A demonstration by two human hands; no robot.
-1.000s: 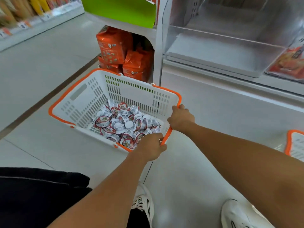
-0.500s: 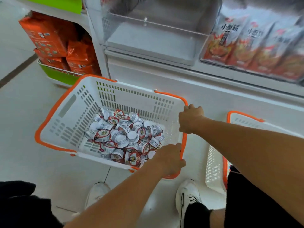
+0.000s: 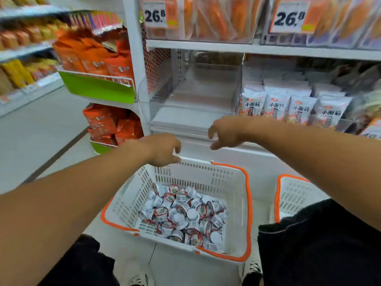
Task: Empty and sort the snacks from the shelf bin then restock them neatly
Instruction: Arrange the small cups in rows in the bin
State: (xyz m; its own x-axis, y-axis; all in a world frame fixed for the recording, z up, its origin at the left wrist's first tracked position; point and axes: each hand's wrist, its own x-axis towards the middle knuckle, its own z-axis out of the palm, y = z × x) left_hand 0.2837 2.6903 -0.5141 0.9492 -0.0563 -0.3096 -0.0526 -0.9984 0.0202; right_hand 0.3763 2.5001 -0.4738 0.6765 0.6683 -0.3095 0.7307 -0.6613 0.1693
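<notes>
A white basket with an orange rim [image 3: 248, 203] stands on the floor between my knees. Several small sealed snack cups [image 3: 185, 215] lie heaped in it. Above it, on the lower shelf, sits a clear plastic shelf bin [image 3: 195, 100] with nothing inside. My left hand [image 3: 162, 149] hovers over the basket's far rim, fingers loosely curled, holding nothing. My right hand [image 3: 224, 131] is raised in front of the bin's lower edge, fingers also relaxed and empty.
A second white and orange basket [image 3: 292, 195] stands to the right by my knee. White snack packets [image 3: 288, 108] fill the bin to the right. Orange bags [image 3: 107, 122] sit on green-fronted racks [image 3: 99, 87] at the left. Price tags hang on the shelf above.
Both hands have let go of the basket's near rim and risen toward the clear bin. The view has tilted up, and the basket now rests between my legs.
</notes>
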